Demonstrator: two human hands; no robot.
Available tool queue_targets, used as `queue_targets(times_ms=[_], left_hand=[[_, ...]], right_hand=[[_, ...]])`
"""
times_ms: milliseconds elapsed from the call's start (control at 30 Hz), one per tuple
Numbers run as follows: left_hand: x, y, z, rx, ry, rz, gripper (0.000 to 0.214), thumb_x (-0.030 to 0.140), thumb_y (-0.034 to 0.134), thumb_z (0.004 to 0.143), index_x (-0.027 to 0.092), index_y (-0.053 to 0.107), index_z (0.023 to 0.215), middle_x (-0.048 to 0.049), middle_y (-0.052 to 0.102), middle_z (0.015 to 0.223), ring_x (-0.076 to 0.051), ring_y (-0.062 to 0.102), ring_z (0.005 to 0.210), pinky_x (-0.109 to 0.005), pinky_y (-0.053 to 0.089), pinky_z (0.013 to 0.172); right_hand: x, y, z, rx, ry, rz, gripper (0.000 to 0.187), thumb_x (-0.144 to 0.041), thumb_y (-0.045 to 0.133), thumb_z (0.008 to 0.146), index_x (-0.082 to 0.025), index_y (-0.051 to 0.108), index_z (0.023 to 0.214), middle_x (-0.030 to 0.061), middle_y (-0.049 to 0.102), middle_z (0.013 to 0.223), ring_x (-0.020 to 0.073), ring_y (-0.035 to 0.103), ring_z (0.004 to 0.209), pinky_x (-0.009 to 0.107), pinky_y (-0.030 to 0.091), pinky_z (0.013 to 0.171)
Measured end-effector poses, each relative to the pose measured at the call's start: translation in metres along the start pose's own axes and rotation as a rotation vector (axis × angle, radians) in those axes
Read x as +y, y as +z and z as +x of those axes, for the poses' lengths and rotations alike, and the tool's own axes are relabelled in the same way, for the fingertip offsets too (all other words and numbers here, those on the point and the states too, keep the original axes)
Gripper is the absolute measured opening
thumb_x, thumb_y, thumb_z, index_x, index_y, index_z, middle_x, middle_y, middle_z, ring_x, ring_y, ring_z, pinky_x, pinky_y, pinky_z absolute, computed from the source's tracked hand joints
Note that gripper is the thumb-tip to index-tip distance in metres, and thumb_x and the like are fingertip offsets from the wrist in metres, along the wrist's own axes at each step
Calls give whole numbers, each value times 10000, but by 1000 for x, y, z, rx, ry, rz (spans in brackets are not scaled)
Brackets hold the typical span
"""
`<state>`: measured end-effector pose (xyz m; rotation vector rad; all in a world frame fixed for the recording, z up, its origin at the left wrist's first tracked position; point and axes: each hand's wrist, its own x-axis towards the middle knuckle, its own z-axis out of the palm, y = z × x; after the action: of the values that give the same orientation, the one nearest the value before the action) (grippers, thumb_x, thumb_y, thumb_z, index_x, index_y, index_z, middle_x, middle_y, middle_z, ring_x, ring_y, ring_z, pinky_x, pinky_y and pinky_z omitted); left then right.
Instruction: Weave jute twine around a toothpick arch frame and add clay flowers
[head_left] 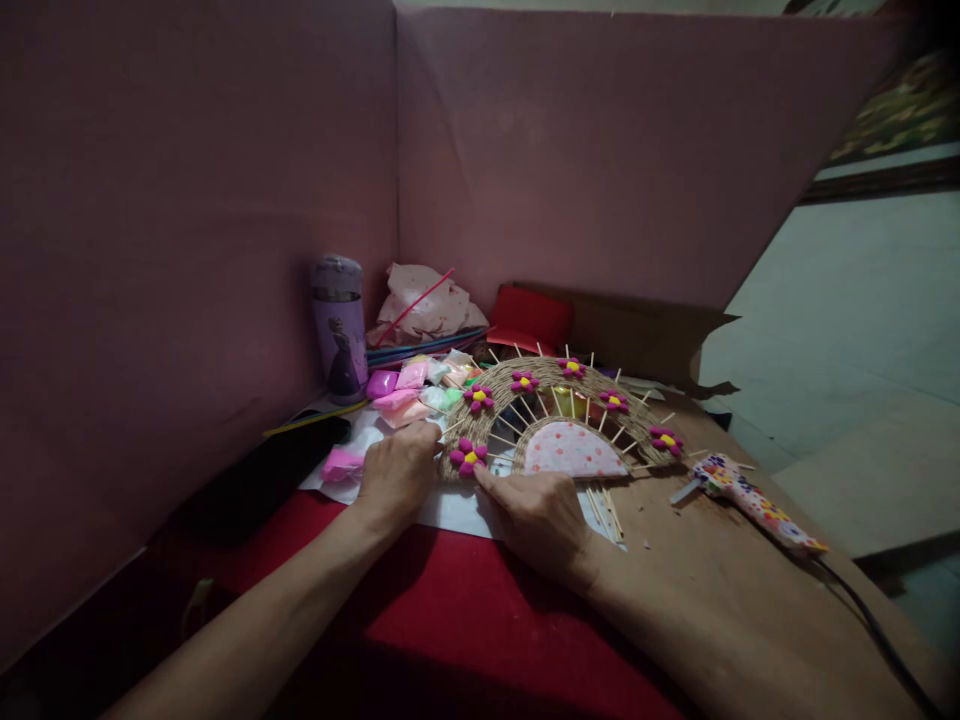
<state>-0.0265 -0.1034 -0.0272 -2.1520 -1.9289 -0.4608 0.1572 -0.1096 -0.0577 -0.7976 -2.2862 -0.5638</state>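
Observation:
A half-round craft piece wrapped in twine stands tilted up, with thin sticks radiating between its outer arch and an inner half circle of dotted cloth. Several magenta flowers with yellow centres decorate the arch. My left hand is closed at the arch's lower left end, beside a stick; its fingertips are partly hidden. With curled fingers, my right hand grips the lower left edge, its forefinger touching the lowest flower. Loose sticks lie beneath the piece.
Small clay packets in several colours lie behind my left hand, near a purple tumbler. Crumpled dotted cloth and a red piece sit at the back. A flower-patterned glue gun with a cord lies on the right.

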Motion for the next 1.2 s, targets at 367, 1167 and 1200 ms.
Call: queue_targets(times_ms=[367,1167,1200], left_hand=[[-1,-2,-1,-7,20,-20,154,198,426,838,216,577,820,-36,668,860,-224,637,764,-277,358,543],[2,-8,-1,-79,12,-9,199,204,388,861,206,586,841,-52,659,874,-217,626,788,-279,377,587],[2,-7,-1,-79,11,-8,202,204,386,862,207,586,842,-52,659,874,-216,625,790,-278,377,590]], right_hand=[[1,0,0,-25,-7,-6,313,-169,453,836,-106,607,1101,-6,635,532,92,520,420,278,245,439],[-1,-2,-2,-39,-27,55,248,-200,436,860,-145,627,1010,-14,625,553,86,526,467,252,291,455],[-2,-2,-2,-44,-26,56,247,-198,430,865,-148,630,1000,-14,622,550,83,522,465,251,290,456]])
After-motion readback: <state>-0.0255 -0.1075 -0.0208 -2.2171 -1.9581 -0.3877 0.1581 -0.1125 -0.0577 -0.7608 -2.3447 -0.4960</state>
